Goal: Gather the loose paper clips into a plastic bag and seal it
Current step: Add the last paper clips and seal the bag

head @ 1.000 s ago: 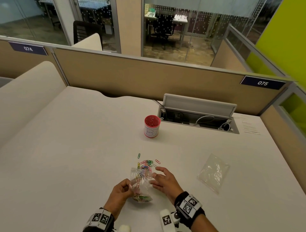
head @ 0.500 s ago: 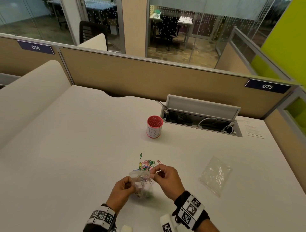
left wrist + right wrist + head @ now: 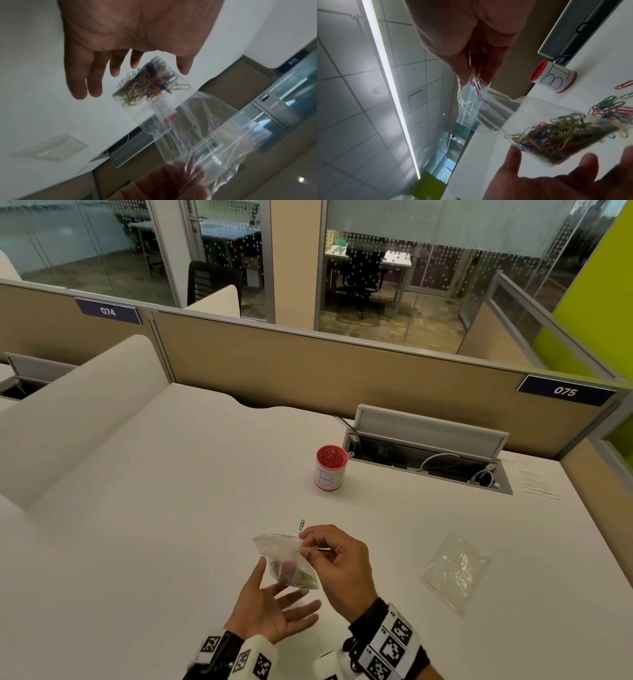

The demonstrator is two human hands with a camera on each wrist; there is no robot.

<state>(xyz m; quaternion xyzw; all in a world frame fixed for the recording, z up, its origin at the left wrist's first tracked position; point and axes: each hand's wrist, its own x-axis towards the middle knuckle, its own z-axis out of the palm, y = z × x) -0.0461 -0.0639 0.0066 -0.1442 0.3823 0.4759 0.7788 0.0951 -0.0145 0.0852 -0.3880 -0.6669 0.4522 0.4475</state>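
Observation:
A clear plastic bag (image 3: 279,547) hangs from my right hand (image 3: 303,546), which pinches its top edge. A bundle of coloured paper clips (image 3: 296,575) fills its bottom corner. My left hand (image 3: 281,604) lies open, palm up, just under the bag and holds nothing. In the right wrist view a pink clip (image 3: 478,90) sits at the bag's mouth by my fingertips (image 3: 462,75), and a loose clip pile (image 3: 611,107) lies on the desk beyond. In the head view my right hand hides that pile. One green clip (image 3: 301,524) lies apart on the white desk (image 3: 171,525).
A red cup (image 3: 331,468) with a white label stands behind the clips. A second, empty plastic bag (image 3: 455,571) lies flat to the right. An open cable tray (image 3: 424,463) sits at the back, before the beige partition (image 3: 308,371).
My left hand let go of the bag and opened palm up beneath it. My right hand now holds the bag alone by its top, lifted off the desk.

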